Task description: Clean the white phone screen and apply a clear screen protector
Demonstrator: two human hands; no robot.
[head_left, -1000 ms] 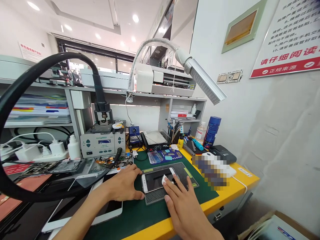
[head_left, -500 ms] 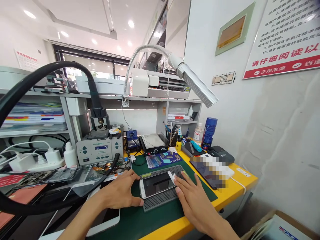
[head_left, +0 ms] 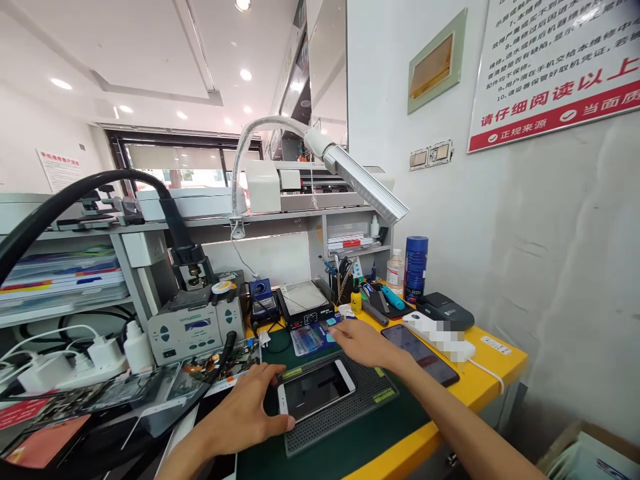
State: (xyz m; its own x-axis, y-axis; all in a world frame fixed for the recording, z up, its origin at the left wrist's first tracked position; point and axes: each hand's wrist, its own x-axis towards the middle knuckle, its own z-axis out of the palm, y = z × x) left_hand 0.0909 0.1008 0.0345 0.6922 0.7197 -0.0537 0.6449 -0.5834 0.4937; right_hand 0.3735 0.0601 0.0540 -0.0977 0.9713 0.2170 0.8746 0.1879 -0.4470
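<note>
A white-framed smartphone with a dark screen lies face up on a grey perforated mat. My left hand braces the phone's left end, thumb at the near corner and fingers at the far side. Over the mat's far edge, my right hand reaches toward a blue card bearing small parts. Its fingers are drawn together, and whatever is between them is hidden. A crumpled white tissue lies just behind that hand.
A dark phone and a white power strip lie on the right. Behind stand a heating plate, a yellow bottle and a blue can. A grey soldering station and a black hose occupy the left.
My right hand has left the phone's right end and moved up and away toward the blue card. My left hand stays by the phone. The camera view has shifted slightly.
</note>
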